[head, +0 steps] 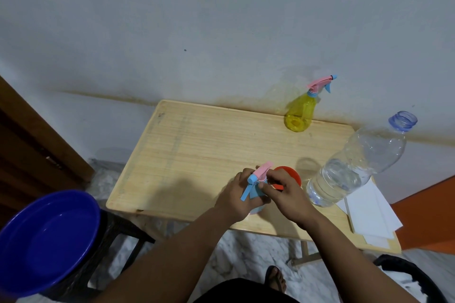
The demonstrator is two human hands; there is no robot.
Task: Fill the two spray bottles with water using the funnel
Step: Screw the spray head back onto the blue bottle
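Observation:
A spray bottle with a pink and blue trigger head (pixel 257 181) stands near the front edge of the wooden table (pixel 197 145). My left hand (pixel 237 195) wraps around its body. My right hand (pixel 285 192) pinches the spray head at the bottle's neck. Right behind my hands sits the red funnel (pixel 289 174), partly hidden. A yellow spray bottle (pixel 301 112) with its head on stands at the table's back edge by the wall. A large clear water bottle (pixel 354 167), uncapped and partly full, stands at the right.
White papers (pixel 369 214) lie on the table's right front corner. A blue basin (pixel 46 241) rests on a dark stool at the left. A brown door (pixel 32 150) is at far left. My sandalled foot (pixel 277 278) shows on the marble floor.

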